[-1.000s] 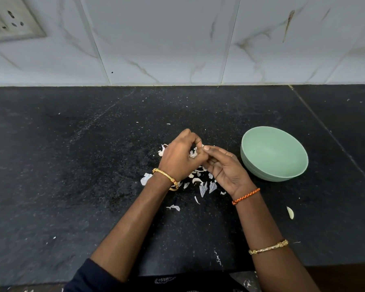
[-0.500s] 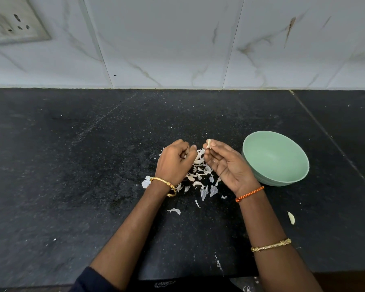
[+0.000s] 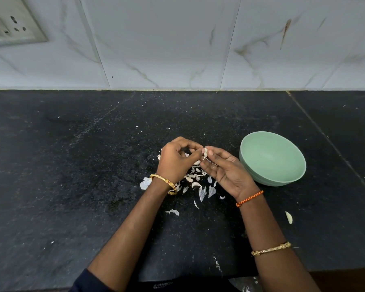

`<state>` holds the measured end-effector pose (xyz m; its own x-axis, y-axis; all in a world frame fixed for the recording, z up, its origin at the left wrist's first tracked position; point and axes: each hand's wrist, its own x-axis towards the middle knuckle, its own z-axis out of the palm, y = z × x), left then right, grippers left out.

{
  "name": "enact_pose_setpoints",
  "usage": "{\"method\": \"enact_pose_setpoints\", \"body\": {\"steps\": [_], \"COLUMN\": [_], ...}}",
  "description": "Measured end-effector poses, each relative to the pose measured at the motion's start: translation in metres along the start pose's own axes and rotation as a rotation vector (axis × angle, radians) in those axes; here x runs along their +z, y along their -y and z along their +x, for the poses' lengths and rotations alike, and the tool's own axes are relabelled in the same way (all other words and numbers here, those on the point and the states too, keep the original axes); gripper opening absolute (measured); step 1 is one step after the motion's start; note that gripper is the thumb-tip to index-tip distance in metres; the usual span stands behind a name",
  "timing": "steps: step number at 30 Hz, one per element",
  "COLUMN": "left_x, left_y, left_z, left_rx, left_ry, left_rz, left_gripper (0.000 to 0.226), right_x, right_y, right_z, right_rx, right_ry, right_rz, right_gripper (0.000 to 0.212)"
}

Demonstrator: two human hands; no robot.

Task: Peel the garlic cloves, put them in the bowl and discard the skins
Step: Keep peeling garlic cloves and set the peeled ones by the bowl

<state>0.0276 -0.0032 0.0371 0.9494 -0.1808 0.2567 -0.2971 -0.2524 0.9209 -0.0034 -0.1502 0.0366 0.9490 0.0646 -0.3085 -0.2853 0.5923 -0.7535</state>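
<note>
Both hands meet above a pile of white garlic skins (image 3: 198,182) on the black counter. A small pale garlic clove (image 3: 205,153) sits pinched between the fingertips of my right hand (image 3: 223,169) and my left hand (image 3: 175,159), whose fingers curl against it. A thin strip of skin hangs from the clove. The light green bowl (image 3: 272,178) stands just right of my right hand, tilted, and its visible inside holds nothing. One peeled clove (image 3: 289,217) lies alone on the counter at the right, near my right forearm.
The black stone counter (image 3: 72,186) runs left and right, with a seam (image 3: 325,135) past the bowl. White marble tiles and a wall socket (image 3: 11,26) stand behind. Stray skin bits (image 3: 172,212) lie near my left forearm. The counter's front edge is close below.
My hands were apart half a second ago, with the clove in my right fingertips; they have come together again and both pinch the clove. The view has shifted slightly.
</note>
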Motion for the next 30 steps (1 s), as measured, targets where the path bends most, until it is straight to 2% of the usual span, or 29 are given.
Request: {"method": "enact_pose_setpoints", "body": {"steps": [4,15,19,26,30], "left_x": [-0.001,-0.009,-0.009,-0.006,-0.004], "left_y": [-0.002,-0.010,-0.011,-0.015,-0.009], "left_z": [0.000,0.004,0.002,-0.001,0.001], "left_rx": [-0.018,-0.047,-0.053,-0.036,0.015], "left_ry": [0.009,0.226,0.245,0.231,0.177], "left_rz": [0.007,-0.050,-0.066,-0.076,0.036], "left_gripper": [0.008,0.026,0.026,0.029,0.027], "right_x": [-0.002,-0.002,-0.004,0.000,0.001], "right_y": [-0.001,0.007,0.005,-0.001,-0.001], "right_z": [0.000,-0.005,-0.005,-0.005,-0.005], "right_rx": [-0.008,-0.005,-0.029,-0.097,-0.067], "right_ry": [0.005,0.087,0.091,0.079,0.084], "right_rz": [-0.010,-0.133,-0.143,-0.104,-0.075], "right_gripper": [0.015,0.015,0.021,0.016,0.018]}}
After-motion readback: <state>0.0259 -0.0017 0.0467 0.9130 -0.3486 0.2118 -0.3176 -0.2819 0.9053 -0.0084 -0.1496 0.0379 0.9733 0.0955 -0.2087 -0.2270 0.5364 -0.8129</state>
